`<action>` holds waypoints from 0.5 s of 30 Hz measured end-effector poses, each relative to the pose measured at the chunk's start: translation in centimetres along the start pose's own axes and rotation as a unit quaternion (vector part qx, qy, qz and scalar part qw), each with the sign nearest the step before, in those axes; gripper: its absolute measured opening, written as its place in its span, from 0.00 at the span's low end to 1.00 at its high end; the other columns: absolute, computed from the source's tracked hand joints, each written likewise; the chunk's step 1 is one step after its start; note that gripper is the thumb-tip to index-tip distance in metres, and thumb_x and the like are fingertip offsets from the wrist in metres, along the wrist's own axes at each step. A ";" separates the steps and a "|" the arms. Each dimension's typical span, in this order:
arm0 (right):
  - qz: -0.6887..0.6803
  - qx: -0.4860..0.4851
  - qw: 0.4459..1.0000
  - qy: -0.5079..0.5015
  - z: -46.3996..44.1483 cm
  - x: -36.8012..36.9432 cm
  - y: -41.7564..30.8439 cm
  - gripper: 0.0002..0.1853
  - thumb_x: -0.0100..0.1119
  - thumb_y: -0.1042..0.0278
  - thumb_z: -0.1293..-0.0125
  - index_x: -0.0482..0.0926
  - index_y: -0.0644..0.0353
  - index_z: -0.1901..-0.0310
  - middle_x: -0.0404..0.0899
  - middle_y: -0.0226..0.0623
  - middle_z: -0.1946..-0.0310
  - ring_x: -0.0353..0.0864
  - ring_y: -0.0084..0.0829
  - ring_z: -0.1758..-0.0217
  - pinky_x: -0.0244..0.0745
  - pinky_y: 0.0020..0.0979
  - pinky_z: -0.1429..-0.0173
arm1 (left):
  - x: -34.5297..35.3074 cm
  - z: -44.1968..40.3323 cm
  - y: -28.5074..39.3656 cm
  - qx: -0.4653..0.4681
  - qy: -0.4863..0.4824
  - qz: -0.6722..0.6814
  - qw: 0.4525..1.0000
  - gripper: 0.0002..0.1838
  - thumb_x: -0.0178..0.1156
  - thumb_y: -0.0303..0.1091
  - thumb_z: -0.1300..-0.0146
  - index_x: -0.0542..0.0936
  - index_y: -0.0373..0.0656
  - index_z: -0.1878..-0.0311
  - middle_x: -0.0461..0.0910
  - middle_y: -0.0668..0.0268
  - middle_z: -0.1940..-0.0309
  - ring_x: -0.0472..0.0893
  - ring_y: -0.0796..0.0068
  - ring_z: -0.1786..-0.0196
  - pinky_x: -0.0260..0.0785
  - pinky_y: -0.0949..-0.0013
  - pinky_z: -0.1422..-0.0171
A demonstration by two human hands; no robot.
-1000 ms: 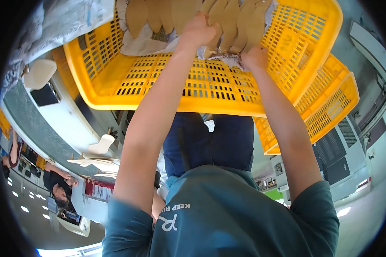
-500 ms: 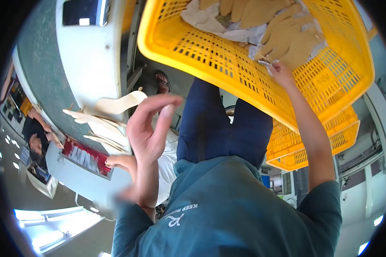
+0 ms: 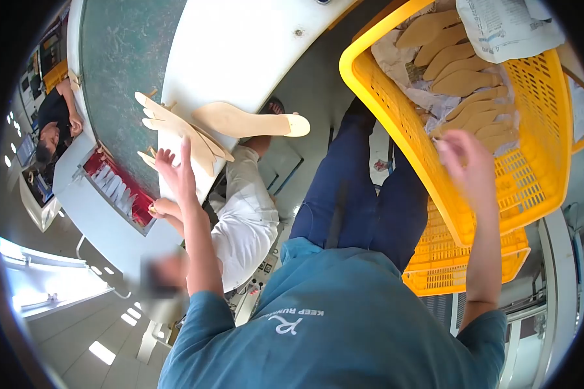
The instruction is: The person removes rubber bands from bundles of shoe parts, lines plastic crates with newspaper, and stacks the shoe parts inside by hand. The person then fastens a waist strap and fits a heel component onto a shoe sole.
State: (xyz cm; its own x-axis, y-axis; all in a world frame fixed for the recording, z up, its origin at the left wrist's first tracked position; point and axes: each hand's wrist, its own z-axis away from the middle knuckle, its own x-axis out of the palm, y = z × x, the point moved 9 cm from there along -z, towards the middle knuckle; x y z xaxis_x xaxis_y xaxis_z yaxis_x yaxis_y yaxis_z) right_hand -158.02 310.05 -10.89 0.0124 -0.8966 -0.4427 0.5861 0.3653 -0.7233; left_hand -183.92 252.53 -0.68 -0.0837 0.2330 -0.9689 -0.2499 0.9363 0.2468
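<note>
My left hand [image 3: 178, 174] is over the edge of the white table, fingers apart, close to a loose pile of beige shoe insoles [image 3: 185, 139]. I cannot tell whether it touches them. A larger beige insole [image 3: 243, 122] lies beside the pile, its pale end jutting past the table edge. My right hand [image 3: 472, 165] is at the near side of a yellow crate [image 3: 405, 129], fingers bent and smeared by motion. Something small and pale may be at its fingertips. Inside the crate, several tan insoles [image 3: 467, 81] lie overlapping in rows on crumpled paper.
A printed white bag or sheet [image 3: 506, 29] covers the crate's far corner. Another yellow crate [image 3: 441, 259] stands below. The white table [image 3: 233, 48] borders a green surface [image 3: 120, 58]. Close by on the left sits a person in white trousers [image 3: 246, 217]; another person [image 3: 57, 117] is farther off.
The view has turned, so table and crate both appear farther right. My left hand has gone from a curled pose to spread fingers by the insoles. My right hand has drawn back towards the crate's rim.
</note>
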 end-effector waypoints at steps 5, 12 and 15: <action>0.132 -0.442 0.887 0.016 -0.9 11.9 -24.4 0.18 0.67 0.62 0.37 0.81 0.51 0.46 0.76 0.32 0.48 0.75 0.38 0.37 0.69 0.46 0.32 | 5.6 -3.3 3.1 -0.075 -0.103 0.101 0.987 0.55 0.80 0.52 0.43 0.64 0.17 0.28 0.82 0.42 0.41 0.83 0.58 0.39 0.72 0.63 0.30; 0.183 -0.394 0.901 -0.011 -4.0 22.0 -24.0 0.13 0.61 0.64 0.35 0.80 0.54 0.50 0.77 0.37 0.47 0.78 0.36 0.49 0.75 0.39 0.53 | 5.5 -4.9 -0.3 -0.116 -0.078 0.028 0.990 0.47 0.73 0.34 0.42 0.58 0.21 0.27 0.84 0.46 0.45 0.86 0.60 0.49 0.79 0.64 0.42; 0.030 -0.339 0.939 -0.052 -2.9 17.0 -22.7 0.15 0.62 0.70 0.35 0.80 0.59 0.47 0.78 0.41 0.50 0.82 0.40 0.54 0.78 0.41 0.52 | 6.6 -7.4 -6.1 -0.089 -0.113 0.066 0.987 0.40 0.70 0.32 0.39 0.65 0.24 0.28 0.85 0.48 0.45 0.85 0.63 0.46 0.78 0.65 0.40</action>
State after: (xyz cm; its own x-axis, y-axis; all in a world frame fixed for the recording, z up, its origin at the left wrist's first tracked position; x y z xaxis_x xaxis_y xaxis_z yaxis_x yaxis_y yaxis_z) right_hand -173.45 287.28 -3.51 0.1286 -0.8764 -0.4641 -0.0678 0.4591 -0.8858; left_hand -190.06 246.41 -8.40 0.0864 0.4208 -0.9030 -0.4184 0.8380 0.3504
